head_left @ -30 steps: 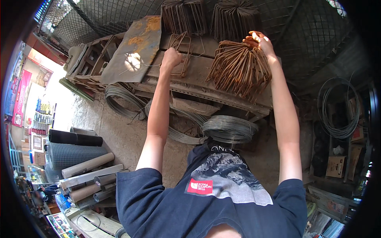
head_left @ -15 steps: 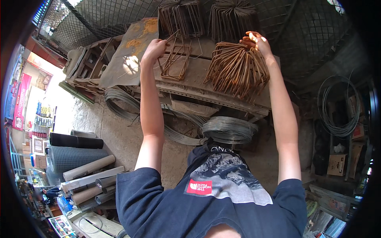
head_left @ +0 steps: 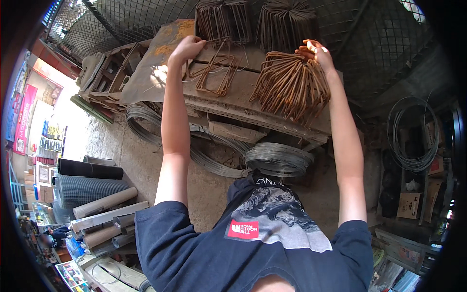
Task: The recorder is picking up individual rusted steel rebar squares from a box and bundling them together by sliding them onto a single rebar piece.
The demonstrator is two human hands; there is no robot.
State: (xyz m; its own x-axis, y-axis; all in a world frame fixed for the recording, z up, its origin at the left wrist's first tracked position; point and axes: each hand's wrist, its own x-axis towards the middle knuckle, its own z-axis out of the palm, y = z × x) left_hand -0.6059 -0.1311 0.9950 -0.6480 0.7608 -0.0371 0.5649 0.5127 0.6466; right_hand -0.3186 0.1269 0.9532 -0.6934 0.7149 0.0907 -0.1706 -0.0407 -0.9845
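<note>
My left hand [head_left: 188, 48] is closed on a rusty rebar stirrup [head_left: 188, 74], a thin steel bar bent into a rectangle, at the far left of the worktable. Beside it lie a few more rectangular stirrups [head_left: 224, 78], overlapping on the tabletop. My right hand [head_left: 317, 54] curls at the upper right edge of a fanned bundle of rusty stirrups [head_left: 292, 85], its fingertips stained orange. Part of that grip is hidden behind the bars.
Two darker stirrup bundles [head_left: 224, 22] [head_left: 286, 27] stand at the back against wire mesh. The worn wooden table [head_left: 243, 104] has wire coils [head_left: 279, 159] below its front edge. Mesh rolls [head_left: 92, 192] lie to the left; another wire coil [head_left: 413, 134] hangs at the right.
My left hand has moved slightly away and to the left, tilting the stirrup it holds lower toward the table. My right hand stays at the fanned bundle.
</note>
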